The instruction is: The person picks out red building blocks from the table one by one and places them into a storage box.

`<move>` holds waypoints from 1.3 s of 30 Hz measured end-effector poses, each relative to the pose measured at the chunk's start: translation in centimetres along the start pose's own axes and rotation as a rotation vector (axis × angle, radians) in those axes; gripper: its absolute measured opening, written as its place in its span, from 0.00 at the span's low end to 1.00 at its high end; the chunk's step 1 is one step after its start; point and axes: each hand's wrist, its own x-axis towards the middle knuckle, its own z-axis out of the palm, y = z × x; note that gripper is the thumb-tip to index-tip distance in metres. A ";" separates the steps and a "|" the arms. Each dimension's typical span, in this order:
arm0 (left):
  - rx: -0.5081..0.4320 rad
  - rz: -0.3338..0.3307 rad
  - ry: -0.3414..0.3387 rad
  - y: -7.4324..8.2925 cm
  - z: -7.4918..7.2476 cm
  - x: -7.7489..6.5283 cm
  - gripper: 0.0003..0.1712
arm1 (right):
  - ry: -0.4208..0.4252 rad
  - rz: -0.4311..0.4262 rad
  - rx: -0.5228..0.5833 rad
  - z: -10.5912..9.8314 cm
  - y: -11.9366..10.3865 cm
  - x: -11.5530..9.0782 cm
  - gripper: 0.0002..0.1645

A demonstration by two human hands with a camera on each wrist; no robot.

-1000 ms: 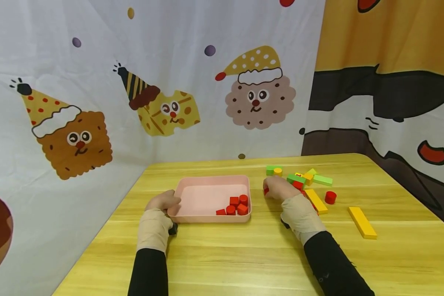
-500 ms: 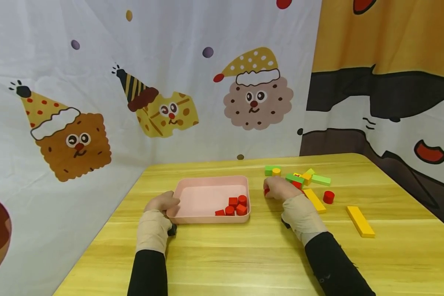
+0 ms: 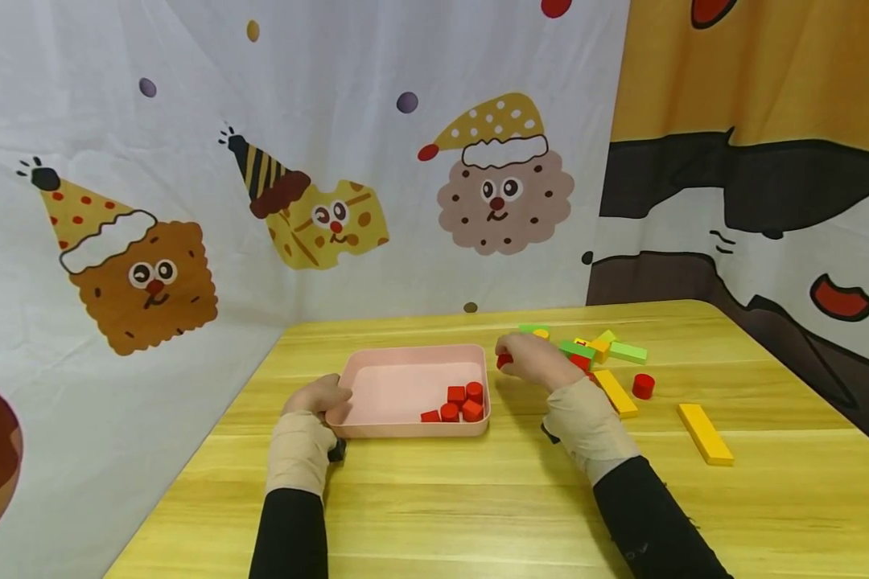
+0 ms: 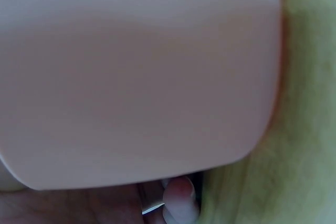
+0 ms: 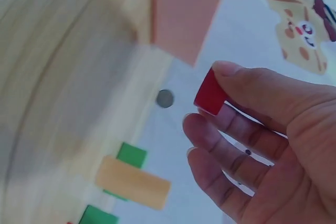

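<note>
My left hand (image 3: 319, 394) holds the left side of a shallow pink tray (image 3: 387, 392), thumb over the rim. In the left wrist view the tray wall (image 4: 142, 93) fills most of the picture, and fingertips (image 4: 181, 198) show below it. Several red blocks (image 3: 456, 395), cubes and cylinders, lie in the tray's right front corner. Just outside the tray's right edge, my right hand (image 3: 539, 359) pinches a small red block (image 5: 211, 94) between thumb and fingers, above the table. The other fingers of that hand are loosely bent.
Behind and right of my right hand lie green blocks (image 3: 628, 352), yellow blocks and red ones, partly hidden by the hand. A red cylinder (image 3: 643, 387) and a long yellow block (image 3: 706, 434) lie farther right. A printed curtain (image 3: 348, 281) hangs behind the table.
My right hand has lifted the red block off the table and moved it left toward the tray. The left hand and tray stay where they were.
</note>
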 end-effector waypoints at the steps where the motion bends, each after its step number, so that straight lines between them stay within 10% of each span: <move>1: -0.002 0.001 -0.001 0.0 0.0 0.0 0.35 | 0.010 -0.005 0.005 -0.1 -0.3 0.0 0.16; 39: -0.036 -0.021 0.013 0.0 -0.2 -0.5 0.30 | 0.147 -0.351 -0.137 4.5 -9.0 1.4 0.15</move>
